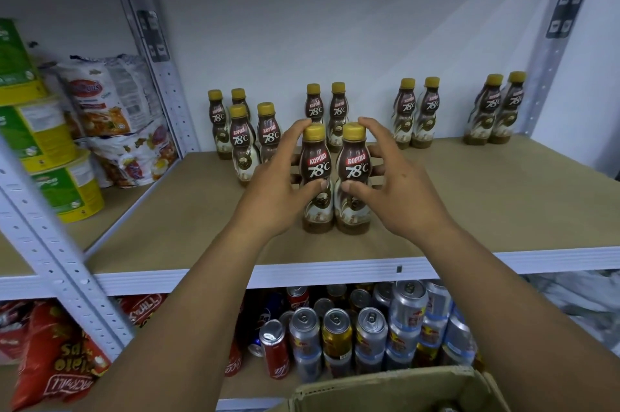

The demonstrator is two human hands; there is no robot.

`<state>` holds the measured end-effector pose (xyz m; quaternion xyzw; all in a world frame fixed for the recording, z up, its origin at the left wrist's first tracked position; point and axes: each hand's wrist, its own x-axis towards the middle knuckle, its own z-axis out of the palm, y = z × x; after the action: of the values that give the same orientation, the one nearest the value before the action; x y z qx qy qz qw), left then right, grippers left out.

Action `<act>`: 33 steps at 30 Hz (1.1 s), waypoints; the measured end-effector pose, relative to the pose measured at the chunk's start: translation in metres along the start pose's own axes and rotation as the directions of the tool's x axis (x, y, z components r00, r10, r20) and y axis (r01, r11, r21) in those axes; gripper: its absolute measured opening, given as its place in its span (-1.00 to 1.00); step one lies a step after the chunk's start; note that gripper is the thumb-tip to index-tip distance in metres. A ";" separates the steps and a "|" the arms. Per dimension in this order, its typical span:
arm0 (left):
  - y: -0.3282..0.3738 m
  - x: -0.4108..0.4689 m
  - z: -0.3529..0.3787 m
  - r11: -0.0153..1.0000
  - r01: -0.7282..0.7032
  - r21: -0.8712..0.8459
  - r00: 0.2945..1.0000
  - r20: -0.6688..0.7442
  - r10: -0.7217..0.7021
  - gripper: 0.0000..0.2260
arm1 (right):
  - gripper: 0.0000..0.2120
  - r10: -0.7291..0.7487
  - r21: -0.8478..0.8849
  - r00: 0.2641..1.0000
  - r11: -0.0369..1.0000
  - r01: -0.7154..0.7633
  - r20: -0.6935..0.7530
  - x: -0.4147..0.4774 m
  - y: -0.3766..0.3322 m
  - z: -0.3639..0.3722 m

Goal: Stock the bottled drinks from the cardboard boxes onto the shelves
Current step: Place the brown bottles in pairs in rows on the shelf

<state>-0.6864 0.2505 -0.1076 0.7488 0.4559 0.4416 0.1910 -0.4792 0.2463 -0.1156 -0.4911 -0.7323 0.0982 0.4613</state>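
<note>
The step in hand appears to be placement: two coffee bottles stand side by side on the shelf board [469,203], roughly midway along its width and between the front edge and the back wall. The left hand [278,190] curls around the left bottle [315,176], thumb across the front of the label, fingers behind the body, forefinger reaching up beside the cap; the right hand [392,186] mirrors this on the right bottle [354,176]. Both hands are half closed; whether they grip firmly or are already loosening cannot be told. The two bottles touch or nearly touch at the waist. Behind them, four groups of matching bottles [416,112] stand along the rear edge, from the left post toward the right corner. Each bottle is waisted plastic with a glossy brown-and-cream sleeve and a ribbed yellow screw cap; the bases are narrow, so tipping is likely if nudged sideways. The board is matt, tan and flat, edged by a white metal rail [335,272]. The next move likely calls for sliding the pair back toward the row, releasing, then returning to the open cardboard box [402,388] below the front edge.
</note>
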 end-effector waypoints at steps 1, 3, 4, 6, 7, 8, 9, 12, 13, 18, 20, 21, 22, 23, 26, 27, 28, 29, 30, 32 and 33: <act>-0.002 0.007 0.005 1.000 -0.006 0.002 1.000 0.000 0.006 -0.23 | -0.14 0.001 -0.004 1.000 1.000 -0.001 -0.002 0.004 0.004 -0.002; -0.006 0.022 0.015 1.000 -0.017 0.002 1.000 0.001 0.017 -0.23 | -0.14 0.005 -0.012 1.000 1.000 -0.005 0.000 0.015 0.014 -0.005; -0.010 0.029 0.020 1.000 -0.022 0.011 1.000 -0.001 0.022 -0.22 | -0.14 0.014 -0.010 1.000 1.000 -0.014 0.007 0.020 0.018 -0.006; -0.015 0.044 0.030 0.999 -0.026 0.030 1.000 -0.005 0.026 -0.20 | -0.16 0.025 0.008 0.999 1.000 -0.025 0.029 0.031 0.029 -0.007; -0.016 0.050 0.034 0.999 -0.024 0.034 1.000 -0.008 0.025 -0.20 | -0.16 0.023 0.017 0.999 1.000 -0.024 0.038 0.037 0.034 -0.008; -0.018 0.056 0.038 0.999 -0.020 0.035 1.000 -0.011 0.021 -0.19 | -0.17 0.019 0.020 0.999 1.000 -0.020 0.043 0.042 0.039 -0.008; -0.019 0.062 0.041 0.999 -0.017 0.036 1.000 -0.012 0.018 -0.18 | -0.17 0.015 0.018 0.999 1.000 -0.015 0.046 0.047 0.044 -0.008; -0.024 0.078 0.050 0.999 -0.009 0.046 1.000 -0.014 0.010 -0.18 | -0.17 0.020 0.000 0.998 1.000 -0.020 0.053 0.062 0.056 -0.007; -0.026 0.082 0.052 0.998 -0.008 0.055 1.000 -0.022 0.010 -0.18 | -0.17 0.021 -0.012 0.998 1.000 -0.021 0.055 0.066 0.059 -0.007; -0.033 0.098 0.059 0.997 -0.014 0.080 0.999 -0.047 0.018 -0.19 | -0.14 0.018 -0.022 0.998 1.000 -0.017 0.062 0.083 0.074 -0.004; -0.034 0.103 0.060 0.997 -0.013 0.081 0.999 -0.045 0.017 -0.19 | -0.14 0.020 -0.006 0.998 1.000 -0.020 0.058 0.090 0.080 -0.004; -0.035 0.105 0.061 0.997 -0.015 0.080 0.999 -0.040 0.018 -0.20 | -0.14 0.022 -0.004 0.998 1.000 -0.022 0.059 0.093 0.083 -0.004; -0.036 0.106 0.061 0.997 -0.017 0.077 0.999 -0.034 0.020 -0.20 | -0.14 0.025 -0.005 0.998 1.000 -0.025 0.061 0.096 0.085 -0.004; -0.037 0.108 0.062 0.997 -0.020 0.072 0.999 -0.029 0.022 -0.20 | -0.14 0.029 -0.008 0.998 1.000 -0.029 0.064 0.098 0.086 -0.004; -0.039 0.113 0.063 0.998 -0.016 0.056 1.000 -0.019 0.017 -0.19 | -0.14 0.030 -0.008 0.998 1.000 -0.029 0.064 0.104 0.090 -0.004; -0.039 0.114 0.063 0.998 -0.015 0.056 1.000 -0.017 0.015 -0.19 | -0.14 0.029 -0.005 0.998 1.000 -0.028 0.063 0.105 0.092 -0.003; -0.040 0.116 0.063 0.998 -0.014 0.055 1.000 -0.015 0.015 -0.19 | -0.14 0.027 0.000 0.998 1.000 -0.027 0.062 0.105 0.093 -0.003; -0.040 0.117 0.064 0.998 -0.015 0.053 1.000 -0.013 0.016 -0.19 | -0.14 0.026 0.004 0.998 1.000 -0.026 0.060 0.106 0.094 -0.003; -0.040 0.118 0.064 0.999 -0.014 0.050 1.000 -0.010 0.015 -0.19 | -0.14 0.023 0.005 0.998 1.000 -0.023 0.059 0.107 0.095 -0.004; -0.042 0.120 0.065 0.999 -0.010 0.049 1.000 -0.005 0.010 -0.19 | -0.14 0.017 0.001 0.998 1.000 -0.017 0.056 0.109 0.097 -0.004; -0.042 0.121 0.065 0.999 -0.007 0.049 1.000 -0.003 0.007 -0.19 | -0.14 0.017 0.002 0.998 1.000 -0.017 0.057 0.110 0.097 -0.004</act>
<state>-0.6304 0.3827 -0.1128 0.7542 0.4641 0.4321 0.1704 -0.4250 0.3824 -0.1077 -0.4940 -0.7408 0.1168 0.4399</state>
